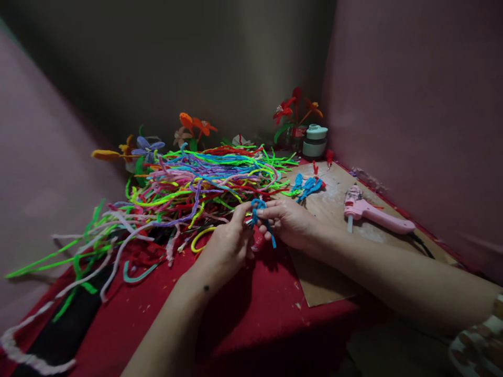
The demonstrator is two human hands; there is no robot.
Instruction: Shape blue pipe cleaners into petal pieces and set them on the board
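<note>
Between both hands, above the red cloth, is a blue pipe cleaner bent into a small loop, with one end hanging down. My left hand pinches it from the left, fingers closed. My right hand grips it from the right between thumb and fingers. Part of the pipe cleaner is hidden by the fingers. Just beyond my right hand lie blue looped pipe-cleaner pieces on a brown board. Behind my left hand spreads a large heap of multicoloured pipe cleaners.
A pink glue gun rests on the board's right side, its cord trailing right. At the back stand a lidded jar and pipe-cleaner flowers, some red, some orange. Walls enclose the red-covered table.
</note>
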